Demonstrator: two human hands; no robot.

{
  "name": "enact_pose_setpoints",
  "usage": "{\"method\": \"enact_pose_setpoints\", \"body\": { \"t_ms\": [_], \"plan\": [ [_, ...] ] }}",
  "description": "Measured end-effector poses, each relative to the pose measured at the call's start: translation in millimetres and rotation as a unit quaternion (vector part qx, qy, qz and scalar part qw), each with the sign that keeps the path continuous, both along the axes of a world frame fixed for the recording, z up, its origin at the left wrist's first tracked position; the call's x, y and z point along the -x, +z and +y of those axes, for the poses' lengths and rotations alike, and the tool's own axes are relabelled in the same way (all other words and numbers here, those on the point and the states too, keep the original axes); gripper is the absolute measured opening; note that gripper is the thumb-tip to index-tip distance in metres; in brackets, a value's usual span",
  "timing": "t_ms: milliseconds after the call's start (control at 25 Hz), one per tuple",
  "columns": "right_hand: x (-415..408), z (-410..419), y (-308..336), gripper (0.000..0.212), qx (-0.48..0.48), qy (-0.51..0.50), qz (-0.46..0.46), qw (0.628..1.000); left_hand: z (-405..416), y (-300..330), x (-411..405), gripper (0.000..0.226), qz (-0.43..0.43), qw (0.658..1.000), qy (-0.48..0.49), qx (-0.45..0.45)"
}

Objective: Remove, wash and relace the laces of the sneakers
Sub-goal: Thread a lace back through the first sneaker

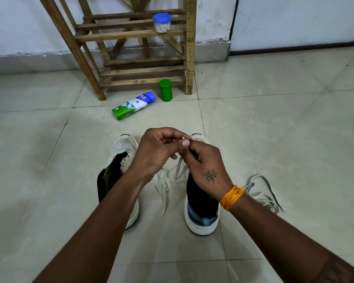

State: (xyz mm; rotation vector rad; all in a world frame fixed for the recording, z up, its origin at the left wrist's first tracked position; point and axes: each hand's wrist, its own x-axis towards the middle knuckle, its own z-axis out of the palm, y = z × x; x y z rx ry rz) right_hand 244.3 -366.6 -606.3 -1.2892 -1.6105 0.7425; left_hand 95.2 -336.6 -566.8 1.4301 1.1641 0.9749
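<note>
Two bare forearms reach in from the near edge, and the hands meet above the pair of sneakers, which serve as the landmark for everything else. Pale square floor tiles (274, 139) with thin dark grout lines spread under the sneakers in every direction, running to a white wall (294, 21) with a grey skirting well beyond the toes. A wooden slatted rack (143, 64) stands against that wall, straight beyond the sneakers.

Both shoes stand side by side, toes pointing away: the left sneaker (121, 152) is white with a dark opening and bare eyelets, the right sneaker (202, 221) is white-soled with a dark inside. A loose lace (262, 197) lies in a tangle on the tiles just right of the right sneaker.

The left hand (157, 152) and right hand (206, 166) (an orange thread band (232, 197) circles the right wrist) are both closed, fingertips pinching the end of a second white lace (172, 176), which hangs from the fingers and trails down between the two shoes.

Beyond the toes a green-and-white bottle (133, 105) with a blue cap lies on its side on the tiles; a small green canister (165, 90) stands upright just beside it, at the rack's foot. On a rack slat higher up sits a clear jar (161, 23) with a blue lid, something white inside.
</note>
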Motion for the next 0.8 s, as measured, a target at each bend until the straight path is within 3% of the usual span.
{"method": "enact_pose_setpoints", "body": {
  "t_ms": [80,160,320,400,600,800],
  "plan": [
    [-5.8,-0.5,-1.8,0.010,0.030,-0.019,-0.009,0.999,1.9,-5.0,-2.4,0.010,0.010,1.000,0.020,-0.017],
    [-15.1,-5.3,-9.0,0.024,0.050,-0.089,0.028,0.994,3.5,-8.9,-5.8,0.013,0.011,0.999,0.030,-0.018],
    [-37.8,-19.2,-23.8,0.020,0.096,-0.210,0.068,0.970,5.6,-22.6,-18.2,0.017,0.069,0.997,0.020,-0.024],
    [-44.2,-24.8,-30.8,0.015,0.123,-0.217,0.016,0.968,6.8,-33.5,-27.9,0.011,0.104,0.994,0.036,-0.008],
    [-39.4,-28.7,-45.9,0.040,0.193,-0.184,-0.197,0.943,-0.7,-50.0,-55.5,0.017,0.216,0.976,0.016,-0.016],
    [-38.5,-26.0,-58.4,0.014,0.139,-0.214,-0.186,0.949,-17.1,-67.7,-68.5,0.016,0.388,0.915,0.018,-0.110]
  ]
}}
